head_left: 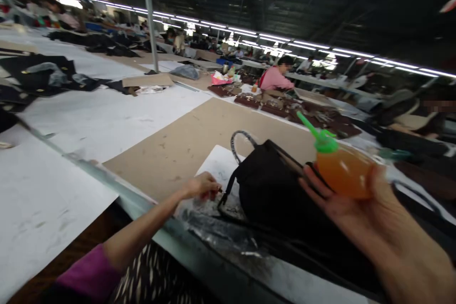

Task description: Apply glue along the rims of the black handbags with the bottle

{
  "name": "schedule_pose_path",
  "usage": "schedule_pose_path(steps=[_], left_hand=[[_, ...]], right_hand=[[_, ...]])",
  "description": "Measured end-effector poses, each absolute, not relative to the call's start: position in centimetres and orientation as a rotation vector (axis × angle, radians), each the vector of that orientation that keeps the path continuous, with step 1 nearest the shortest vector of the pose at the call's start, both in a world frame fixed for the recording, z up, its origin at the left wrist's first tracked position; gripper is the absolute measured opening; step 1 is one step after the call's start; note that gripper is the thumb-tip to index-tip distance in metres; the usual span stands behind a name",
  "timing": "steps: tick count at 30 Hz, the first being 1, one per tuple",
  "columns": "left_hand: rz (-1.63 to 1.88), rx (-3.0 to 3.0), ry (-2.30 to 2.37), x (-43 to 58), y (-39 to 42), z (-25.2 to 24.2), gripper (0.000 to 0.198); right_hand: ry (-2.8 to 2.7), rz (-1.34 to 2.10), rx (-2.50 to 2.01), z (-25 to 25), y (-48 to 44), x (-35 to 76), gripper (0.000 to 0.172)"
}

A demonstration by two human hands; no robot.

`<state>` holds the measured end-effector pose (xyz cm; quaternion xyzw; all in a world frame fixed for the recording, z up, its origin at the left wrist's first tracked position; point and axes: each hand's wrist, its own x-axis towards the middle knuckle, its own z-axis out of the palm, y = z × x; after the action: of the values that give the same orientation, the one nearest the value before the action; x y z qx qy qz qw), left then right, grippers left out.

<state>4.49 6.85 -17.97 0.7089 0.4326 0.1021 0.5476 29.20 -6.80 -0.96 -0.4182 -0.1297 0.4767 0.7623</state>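
Observation:
My right hand holds a small squeeze bottle of orange liquid with a green cap and a long green nozzle pointing up and left. It hovers over a black handbag that lies on the table with a looped handle standing up. My left hand is closed in a pinch at the bag's left edge, on a strap or small fitting that I cannot make out. A white sheet lies under the bag on a brown board.
White paper covers the long table to the left, with dark fabric pieces farther back. A metal pole stands behind. A person in a pink top works at a table with several brown pieces.

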Motion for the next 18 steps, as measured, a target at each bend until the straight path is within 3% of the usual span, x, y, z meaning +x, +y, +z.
schedule_pose_path(steps=[4, 7, 9, 12, 15, 18], left_hand=[[0.19, 1.806, 1.282, 0.2, 9.5, -16.2, 0.027], [0.436, 2.089, 1.442, -0.6, 8.3, -11.8, 0.025], [0.718, 2.194, 1.255, 0.6, 6.2, -8.4, 0.026], [0.96, 2.385, 0.555, 4.2, 3.2, -4.5, 0.023], [0.84, 2.574, 0.037, 7.9, 1.6, -2.8, 0.019], [0.669, 2.669, 0.046, 10.2, 0.9, -3.0, 0.024]], right_hand=[[-0.194, 1.012, -0.97, -0.1, -6.1, 28.0, 0.042], [-0.239, 1.021, -0.909, 0.4, -5.6, 26.8, 0.051], [-0.265, 1.052, -0.869, 0.7, -5.4, 26.3, 0.054], [-0.296, 1.086, -0.821, 0.8, -5.1, 25.7, 0.053], [-0.302, 1.093, -0.791, 0.7, -4.8, 25.2, 0.054], [-0.313, 1.063, -0.791, 0.6, -4.9, 25.1, 0.055]])
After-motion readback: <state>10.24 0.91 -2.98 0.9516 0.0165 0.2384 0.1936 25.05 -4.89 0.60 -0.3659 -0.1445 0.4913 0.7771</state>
